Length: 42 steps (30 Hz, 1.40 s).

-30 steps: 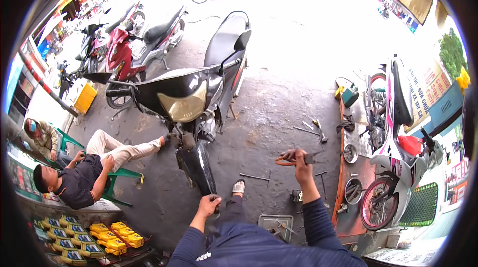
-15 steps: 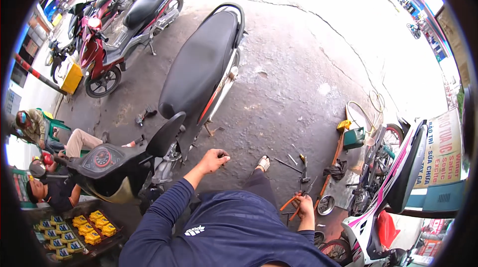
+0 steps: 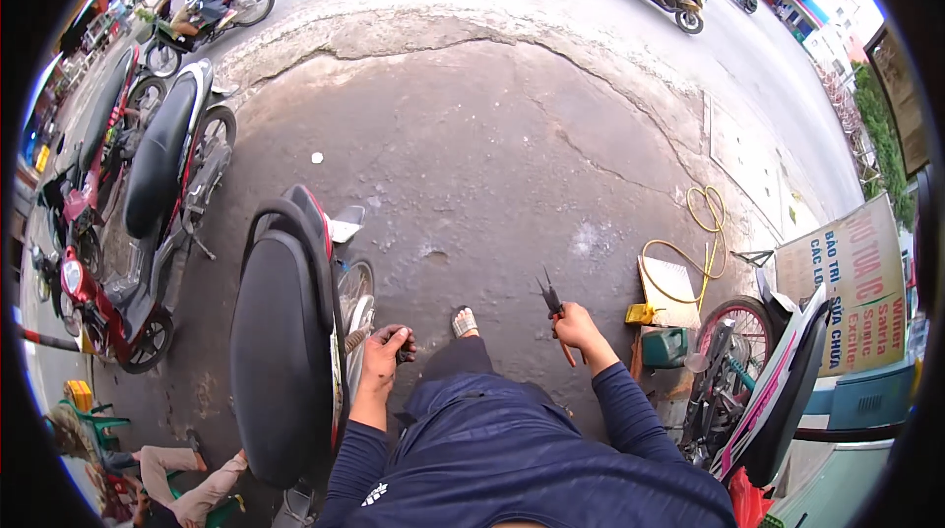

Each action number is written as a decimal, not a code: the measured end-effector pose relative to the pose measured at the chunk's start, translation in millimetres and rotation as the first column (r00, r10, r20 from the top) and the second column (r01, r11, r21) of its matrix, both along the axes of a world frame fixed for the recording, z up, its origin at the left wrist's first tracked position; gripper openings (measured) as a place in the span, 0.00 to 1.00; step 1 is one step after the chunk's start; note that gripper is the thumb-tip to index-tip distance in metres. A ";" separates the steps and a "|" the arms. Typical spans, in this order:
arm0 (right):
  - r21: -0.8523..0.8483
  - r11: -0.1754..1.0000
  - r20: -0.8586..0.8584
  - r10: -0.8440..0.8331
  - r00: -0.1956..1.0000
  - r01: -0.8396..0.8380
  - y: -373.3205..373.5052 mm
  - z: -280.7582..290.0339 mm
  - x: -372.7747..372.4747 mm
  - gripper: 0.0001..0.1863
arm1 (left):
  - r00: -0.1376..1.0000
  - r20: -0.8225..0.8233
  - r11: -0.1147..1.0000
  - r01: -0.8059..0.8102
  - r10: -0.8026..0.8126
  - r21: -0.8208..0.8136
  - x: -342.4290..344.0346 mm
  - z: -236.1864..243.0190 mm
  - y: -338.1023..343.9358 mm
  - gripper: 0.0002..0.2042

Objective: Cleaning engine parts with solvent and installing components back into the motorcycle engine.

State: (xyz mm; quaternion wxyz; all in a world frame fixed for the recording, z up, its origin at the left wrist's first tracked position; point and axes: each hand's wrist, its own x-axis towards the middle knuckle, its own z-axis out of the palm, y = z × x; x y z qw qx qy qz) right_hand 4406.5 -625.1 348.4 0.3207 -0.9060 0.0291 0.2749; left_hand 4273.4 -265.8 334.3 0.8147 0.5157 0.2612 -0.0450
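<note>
In the head view, your right hand [image 3: 581,329] sat at four o'clock, closed around the handles of the dark-tipped pliers [image 3: 553,300]; that grip behind the pivot probably served to leave the tips free, aimed toward eleven. Your left hand [image 3: 382,363], at seven, had its fingers curled in narrow; whether it pinched anything, I cannot tell. It lay just beside the black-seated motorbike [image 3: 281,361] at eight, likely because that kept the bike's flank within reach. The green container [image 3: 664,348] stood farther out at four, near the white-and-pink motorbike [image 3: 778,371], seemingly set aside from your feet.

Compared with half a second earlier, your view had swung: the seat had dropped from eleven to eight, the dial and the loose floor tools had gone, and the plier tips had turned from one toward eleven.
</note>
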 end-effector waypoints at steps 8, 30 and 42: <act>0.271 0.948 -0.356 -0.064 0.932 0.169 67.6 22.8 243.0 0.12 | 0.956 -0.001 0.878 -0.270 0.294 -0.394 270.3 65.8 102.9 0.08; 0.328 -0.421 0.569 0.803 -0.179 -0.846 890.3 70.3 447.3 0.18 | -0.052 -0.262 -0.213 -0.740 0.964 -0.637 469.8 13.6 515.1 0.05; 0.326 -0.883 0.423 0.455 -0.784 -0.337 1122.5 13.5 214.3 0.17 | -0.817 -0.349 -0.784 -0.187 0.459 -0.593 273.2 -3.7 661.7 0.09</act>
